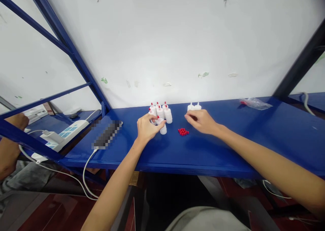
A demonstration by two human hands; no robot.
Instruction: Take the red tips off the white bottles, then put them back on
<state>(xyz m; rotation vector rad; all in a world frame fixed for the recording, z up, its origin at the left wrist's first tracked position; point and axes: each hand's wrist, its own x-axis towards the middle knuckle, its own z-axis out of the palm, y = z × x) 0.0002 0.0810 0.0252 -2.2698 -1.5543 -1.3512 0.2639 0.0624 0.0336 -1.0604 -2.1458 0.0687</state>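
In the head view my left hand (148,128) has its thumb and fingers around the upper part of a white squeeze bottle (163,130) with a red tip cap. Just behind it stand several more white bottles (168,116), upright and close together, with red caps on their nozzles. My right hand (201,121) is curled, fingers pressed together, in front of two white bottles (194,107) whose nozzles have no red caps. What its fingers hold, if anything, is hidden. Between my hands lies a small cluster of loose red caps (183,132).
A blurred-out dark phone-like device (108,135) with a white cable lies left on the blue table (228,153). A clear plastic bag (256,103) with something red lies at the back right. Beyond the blue frame are a power strip (73,129) and another person's arm (10,144).
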